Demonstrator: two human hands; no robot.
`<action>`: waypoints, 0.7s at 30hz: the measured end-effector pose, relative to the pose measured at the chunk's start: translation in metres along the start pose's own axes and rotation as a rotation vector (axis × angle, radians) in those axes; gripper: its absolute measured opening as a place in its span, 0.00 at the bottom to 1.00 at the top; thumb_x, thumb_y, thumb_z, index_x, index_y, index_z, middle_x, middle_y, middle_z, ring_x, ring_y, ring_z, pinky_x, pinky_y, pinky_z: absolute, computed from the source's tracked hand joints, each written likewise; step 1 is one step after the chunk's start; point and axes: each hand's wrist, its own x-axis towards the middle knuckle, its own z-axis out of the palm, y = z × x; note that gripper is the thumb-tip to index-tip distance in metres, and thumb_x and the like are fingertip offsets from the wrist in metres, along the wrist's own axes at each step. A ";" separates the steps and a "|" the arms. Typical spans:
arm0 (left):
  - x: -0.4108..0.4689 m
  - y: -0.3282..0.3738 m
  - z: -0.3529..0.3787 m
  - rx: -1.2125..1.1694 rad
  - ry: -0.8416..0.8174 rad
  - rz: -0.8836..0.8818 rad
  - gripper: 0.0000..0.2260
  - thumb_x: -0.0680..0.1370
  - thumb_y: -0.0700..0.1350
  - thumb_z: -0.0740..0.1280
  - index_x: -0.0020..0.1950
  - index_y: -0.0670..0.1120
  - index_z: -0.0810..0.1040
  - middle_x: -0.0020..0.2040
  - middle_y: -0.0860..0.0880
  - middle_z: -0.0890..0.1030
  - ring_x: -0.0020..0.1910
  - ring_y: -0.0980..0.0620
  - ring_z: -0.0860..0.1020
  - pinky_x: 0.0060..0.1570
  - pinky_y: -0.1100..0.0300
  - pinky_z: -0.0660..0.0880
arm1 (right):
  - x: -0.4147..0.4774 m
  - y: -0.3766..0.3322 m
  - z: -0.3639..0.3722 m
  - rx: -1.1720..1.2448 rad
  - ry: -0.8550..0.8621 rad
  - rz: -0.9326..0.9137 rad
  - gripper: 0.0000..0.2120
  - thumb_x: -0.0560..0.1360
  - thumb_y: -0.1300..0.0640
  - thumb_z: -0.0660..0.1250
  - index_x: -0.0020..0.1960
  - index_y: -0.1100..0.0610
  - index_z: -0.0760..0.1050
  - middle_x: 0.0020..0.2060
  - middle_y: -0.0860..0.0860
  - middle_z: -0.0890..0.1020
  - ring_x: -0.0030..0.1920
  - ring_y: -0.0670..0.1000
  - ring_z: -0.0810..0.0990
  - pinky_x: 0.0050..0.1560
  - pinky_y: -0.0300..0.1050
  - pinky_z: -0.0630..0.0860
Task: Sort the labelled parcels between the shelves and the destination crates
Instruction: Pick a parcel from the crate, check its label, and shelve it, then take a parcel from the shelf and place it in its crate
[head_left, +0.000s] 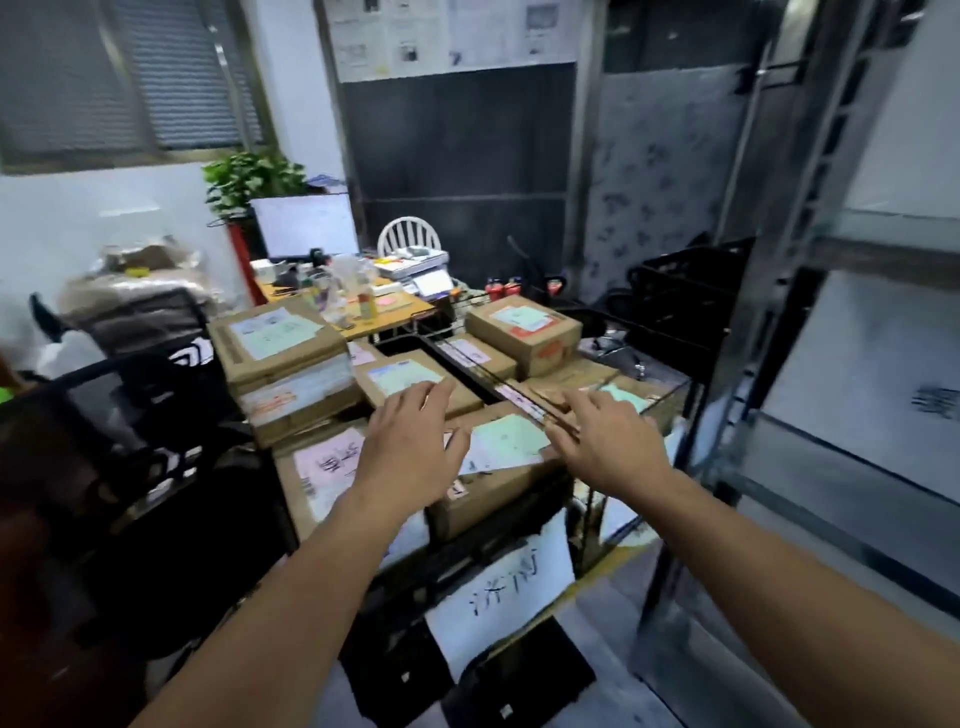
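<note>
Most parcels (283, 345) sit stacked in the black crates (467, 553) at centre frame, and the shelves (831, 457) at right look bare, so sorting seems well along. The left hand (410, 449) and right hand (610, 441) flank a green-labelled parcel (501, 449), fingers (415, 396) straight and released, holding nothing. A black chair (145, 374) crowds the left.

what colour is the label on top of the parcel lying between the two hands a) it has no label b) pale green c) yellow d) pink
b: the parcel between the left hand and the right hand carries a pale green label on its top face; the pink label is on the neighbouring box to the left.
</note>
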 end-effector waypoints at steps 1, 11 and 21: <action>0.004 0.013 0.006 0.005 -0.023 0.024 0.25 0.82 0.56 0.59 0.78 0.50 0.60 0.74 0.49 0.66 0.72 0.45 0.63 0.71 0.49 0.62 | -0.009 0.016 -0.005 -0.028 -0.002 0.032 0.28 0.81 0.35 0.54 0.77 0.46 0.61 0.71 0.54 0.72 0.69 0.60 0.71 0.65 0.59 0.70; 0.008 0.214 0.089 -0.002 -0.249 0.375 0.24 0.81 0.56 0.58 0.76 0.51 0.62 0.72 0.48 0.68 0.70 0.43 0.64 0.68 0.48 0.63 | -0.158 0.208 -0.062 -0.200 -0.033 0.409 0.27 0.81 0.35 0.52 0.75 0.48 0.61 0.70 0.54 0.71 0.69 0.60 0.71 0.66 0.60 0.69; -0.091 0.486 0.131 -0.163 -0.337 0.728 0.25 0.81 0.56 0.58 0.77 0.52 0.61 0.73 0.49 0.68 0.70 0.44 0.66 0.70 0.50 0.61 | -0.376 0.373 -0.136 -0.271 0.018 0.806 0.25 0.81 0.36 0.54 0.73 0.47 0.62 0.69 0.52 0.73 0.69 0.59 0.71 0.67 0.58 0.67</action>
